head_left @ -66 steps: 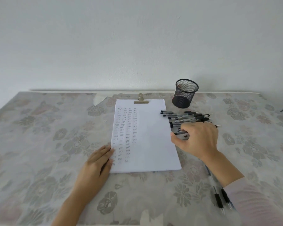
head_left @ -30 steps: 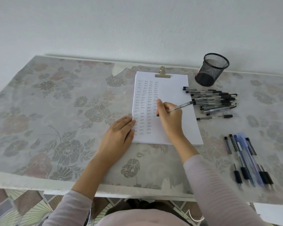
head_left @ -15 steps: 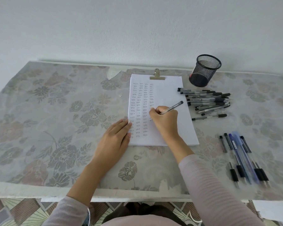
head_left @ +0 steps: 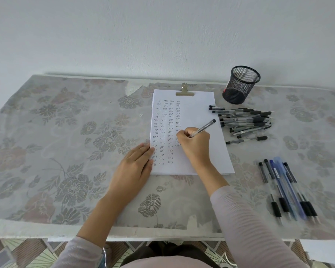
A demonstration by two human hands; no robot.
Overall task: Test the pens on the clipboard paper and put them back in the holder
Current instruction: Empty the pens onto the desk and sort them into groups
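Note:
A white sheet covered with columns of small handwritten marks lies on a clipboard with a brass clip. My right hand grips a clear pen with a black cap, its tip on the paper in the fourth column. My left hand lies flat with its fingers pressing the sheet's lower left edge. A black mesh holder stands at the back right, with no pens showing in it. A pile of several pens lies right of the paper.
A second row of several black and blue pens lies near the front right of the table. The flower-patterned tablecloth covers the table, which stands against a white wall. Tiled floor shows below the front edge.
My right hand picked a pen from the pile, brought it to the paper and now writes slightly lower in the fourth column. My left hand stayed on the sheet's edge.

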